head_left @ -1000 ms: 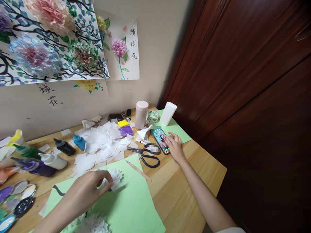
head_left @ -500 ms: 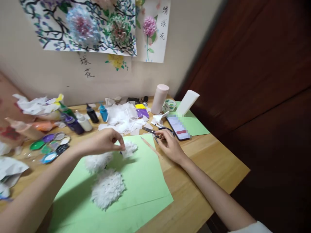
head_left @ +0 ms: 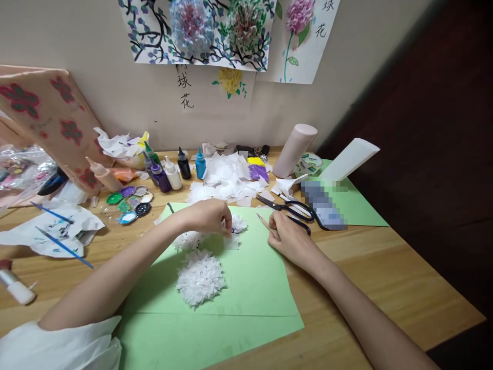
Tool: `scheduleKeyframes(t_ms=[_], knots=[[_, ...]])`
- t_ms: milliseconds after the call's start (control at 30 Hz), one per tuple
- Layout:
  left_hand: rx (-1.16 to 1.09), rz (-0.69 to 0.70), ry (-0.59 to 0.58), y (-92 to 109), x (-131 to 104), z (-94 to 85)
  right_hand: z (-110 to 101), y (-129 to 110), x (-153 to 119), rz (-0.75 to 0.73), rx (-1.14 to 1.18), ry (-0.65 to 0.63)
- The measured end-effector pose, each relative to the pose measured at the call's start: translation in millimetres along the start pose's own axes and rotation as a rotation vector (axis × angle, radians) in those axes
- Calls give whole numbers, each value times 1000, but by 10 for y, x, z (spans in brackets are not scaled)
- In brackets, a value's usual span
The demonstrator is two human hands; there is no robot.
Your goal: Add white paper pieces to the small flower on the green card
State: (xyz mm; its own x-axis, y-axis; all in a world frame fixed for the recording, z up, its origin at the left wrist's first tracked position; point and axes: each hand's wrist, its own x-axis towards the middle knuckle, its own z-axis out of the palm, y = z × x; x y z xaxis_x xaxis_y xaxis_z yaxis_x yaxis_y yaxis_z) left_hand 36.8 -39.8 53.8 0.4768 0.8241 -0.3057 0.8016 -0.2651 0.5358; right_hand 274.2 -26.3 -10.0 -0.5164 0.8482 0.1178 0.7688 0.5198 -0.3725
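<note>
My left hand is closed in a pinch on a small white paper square, held over the green sheet. Beside its fingertips sits a small white paper-petal flower. A second white flower is partly hidden under my left wrist, and a larger one lies nearer to me. My right hand is closed round a pencil, whose point sticks out to the left. Just behind that hand lie black-handled scissors.
Loose white paper squares are heaped at the back, near paint bottles and a palette. A phone, a pink bottle and a white cylinder stand or lie right. Brushes rest on stained paper at left.
My right hand has moved off the scissors' side and taken hold of the pencil. My left hand keeps its paper square near the small flower. The view has swung to the left.
</note>
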Motion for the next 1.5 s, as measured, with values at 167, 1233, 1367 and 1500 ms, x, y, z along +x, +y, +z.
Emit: scheduleKeyframes(t_ms=[167,1233,1367,1500], knots=[[33,17,34,92,-2,4,-299,297,10,43,170,69],[97,-55,36,390,140,308,-725,1608,95,94,314,406],[137,-63,24,395,159,391,-626,1668,124,66,345,363],[149,-68,16,392,168,376,-604,1673,86,37,283,360]])
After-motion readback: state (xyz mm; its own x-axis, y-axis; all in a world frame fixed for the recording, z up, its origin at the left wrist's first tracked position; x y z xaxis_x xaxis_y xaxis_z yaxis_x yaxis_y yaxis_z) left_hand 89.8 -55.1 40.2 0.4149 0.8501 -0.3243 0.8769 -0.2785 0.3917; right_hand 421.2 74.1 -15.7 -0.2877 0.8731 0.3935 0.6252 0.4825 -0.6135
